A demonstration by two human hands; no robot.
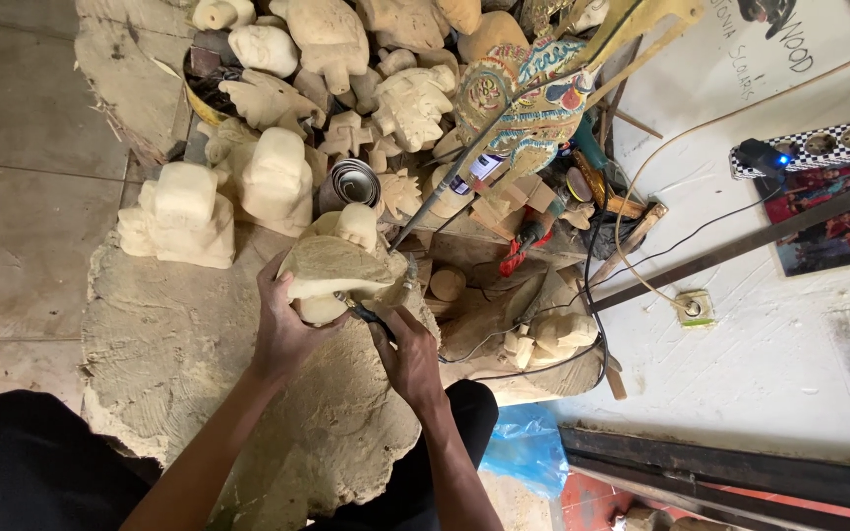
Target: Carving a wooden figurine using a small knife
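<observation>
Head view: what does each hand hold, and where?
Left hand grips the pale wood carving by its lower left side; right hand holds a thin dark tool by its handle.

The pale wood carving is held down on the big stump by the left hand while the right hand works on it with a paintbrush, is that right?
Not quite. The right hand holds a dark-handled carving tool, not a paintbrush; its tip cannot be made out. The rest stands: the left hand steadies the pale wood carving on the big stump, as the head view shows.
</observation>
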